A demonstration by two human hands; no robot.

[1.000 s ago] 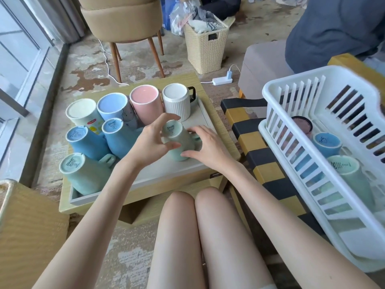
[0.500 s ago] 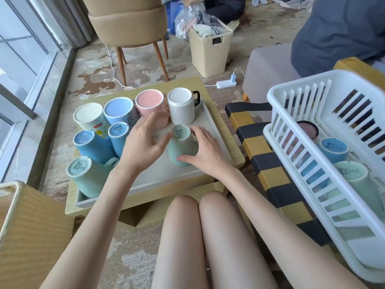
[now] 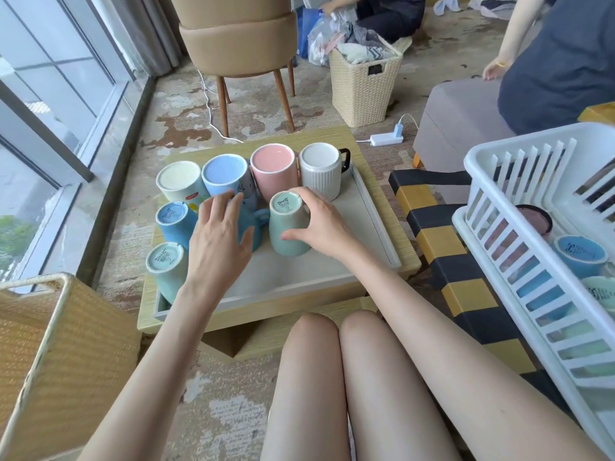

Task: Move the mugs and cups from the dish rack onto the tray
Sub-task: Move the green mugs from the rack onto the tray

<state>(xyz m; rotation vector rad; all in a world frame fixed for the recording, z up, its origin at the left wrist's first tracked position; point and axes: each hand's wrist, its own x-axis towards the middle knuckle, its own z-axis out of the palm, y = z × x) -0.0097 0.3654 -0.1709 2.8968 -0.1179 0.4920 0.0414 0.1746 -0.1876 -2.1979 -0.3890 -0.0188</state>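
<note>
The right hand wraps the upturned green mug standing on the tray – glazed ceramic, probably weighty, slick and chippable, best held round the body – while the left hand hovers beside it, fingers spread, gripping nothing; a blue mug waits in the dish rack

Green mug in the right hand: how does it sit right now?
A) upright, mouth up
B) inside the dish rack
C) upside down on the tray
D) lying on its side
C: the green mug stands base-up on the tray, its stamped underside facing the camera, the right hand curled round it.
</note>
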